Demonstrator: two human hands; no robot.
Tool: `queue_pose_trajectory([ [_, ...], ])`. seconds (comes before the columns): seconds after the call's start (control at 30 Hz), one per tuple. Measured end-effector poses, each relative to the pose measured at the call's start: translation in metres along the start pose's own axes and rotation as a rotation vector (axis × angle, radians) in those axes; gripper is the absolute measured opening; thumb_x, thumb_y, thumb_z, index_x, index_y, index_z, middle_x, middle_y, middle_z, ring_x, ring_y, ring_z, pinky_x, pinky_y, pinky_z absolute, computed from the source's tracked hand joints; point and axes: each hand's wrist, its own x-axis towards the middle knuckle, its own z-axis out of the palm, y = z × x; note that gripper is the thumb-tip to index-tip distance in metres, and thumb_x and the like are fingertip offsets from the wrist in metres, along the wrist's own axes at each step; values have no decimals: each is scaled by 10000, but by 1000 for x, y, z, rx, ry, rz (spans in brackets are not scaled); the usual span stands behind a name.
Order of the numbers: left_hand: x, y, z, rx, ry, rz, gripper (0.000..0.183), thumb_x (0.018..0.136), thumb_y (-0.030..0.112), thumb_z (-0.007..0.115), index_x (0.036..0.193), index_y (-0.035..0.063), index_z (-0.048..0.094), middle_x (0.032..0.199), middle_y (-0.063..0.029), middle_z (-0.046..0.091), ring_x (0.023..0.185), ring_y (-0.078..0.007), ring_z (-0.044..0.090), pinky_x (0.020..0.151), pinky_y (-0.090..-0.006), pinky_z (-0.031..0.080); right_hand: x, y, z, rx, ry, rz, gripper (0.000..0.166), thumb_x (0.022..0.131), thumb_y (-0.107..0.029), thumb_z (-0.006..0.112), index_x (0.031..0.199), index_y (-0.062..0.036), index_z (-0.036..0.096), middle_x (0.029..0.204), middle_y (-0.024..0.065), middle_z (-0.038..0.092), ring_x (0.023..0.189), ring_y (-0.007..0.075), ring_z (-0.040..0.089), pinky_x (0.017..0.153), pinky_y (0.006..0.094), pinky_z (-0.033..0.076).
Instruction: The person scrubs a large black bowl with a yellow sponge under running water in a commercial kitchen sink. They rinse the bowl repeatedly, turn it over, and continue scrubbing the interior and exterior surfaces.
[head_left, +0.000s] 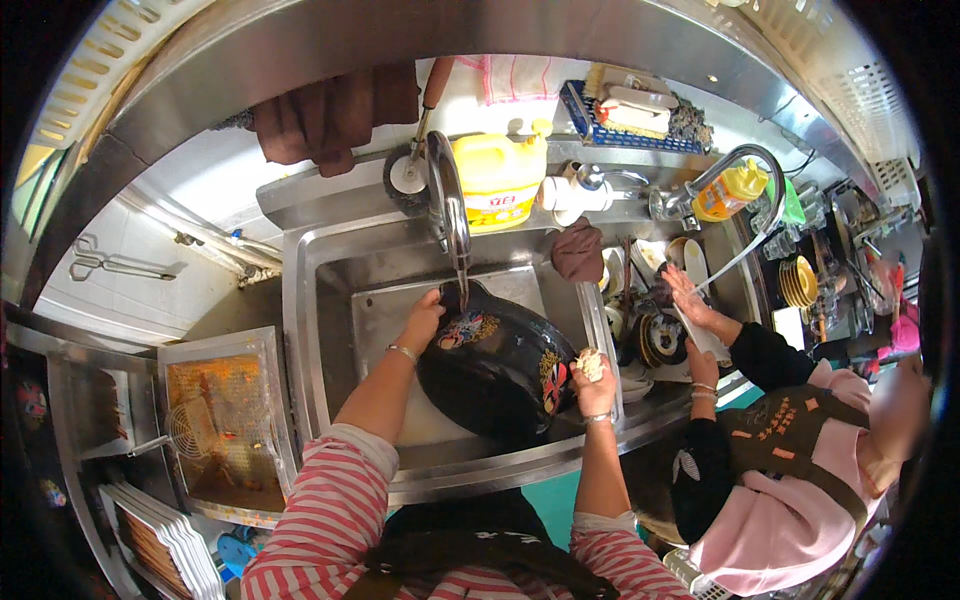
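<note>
A large black pot (480, 390) with painted coloured masks on its outer wall is tipped on its side in the stainless steel sink (334, 330). My left hand (425, 319) grips the pot at its upper left, beside the handle. In my right hand (596, 394) is a pale, crumpled scrubber (590, 364), held against or close to the pot's right side; contact cannot be made out. Above the pot's upper left edge hangs the spout of a curved chrome faucet (450, 202), with a thin stream running down.
A co-worker (787, 465) at the right rinses a white dish (701, 330) over a second basin of stacked dishes (660, 337). Behind the sink stand a yellow detergent jug (499, 180) and a round brush (407, 180). A greasy strainer tray (225, 405) lies left.
</note>
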Motion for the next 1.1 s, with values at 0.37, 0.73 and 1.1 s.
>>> queue_pose_trajectory([
  [0.37, -33, 57, -15, -542, 405, -525, 460, 888, 429, 499, 1097, 23, 557, 997, -104, 606, 934, -254, 575, 853, -388, 456, 3, -46, 26, -45, -472, -127, 310, 666, 37, 603, 960, -55, 573, 832, -5, 622, 771, 101, 590, 704, 255, 494],
  [0.73, -48, 72, -55, -575, 495, -324, 53, 770, 70, 566, 774, 28, 535, 739, -75, 505, 767, -218, 531, 620, -363, 464, -29, -87, 97, -521, -824, -767, 307, 623, 2, 672, 876, -53, 508, 836, 126, 542, 801, 334, 577, 690, 393, 488],
  [1.1, -80, 19, -70, -231, 343, -587, 379, 864, 212, 624, 1104, -68, 541, 1033, -131, 621, 915, -240, 608, 797, -357, 507, -46, -1, 75, -773, -1065, -708, 306, 669, -18, 648, 945, -80, 531, 1006, 110, 524, 927, 327, 564, 786, 398, 486],
])
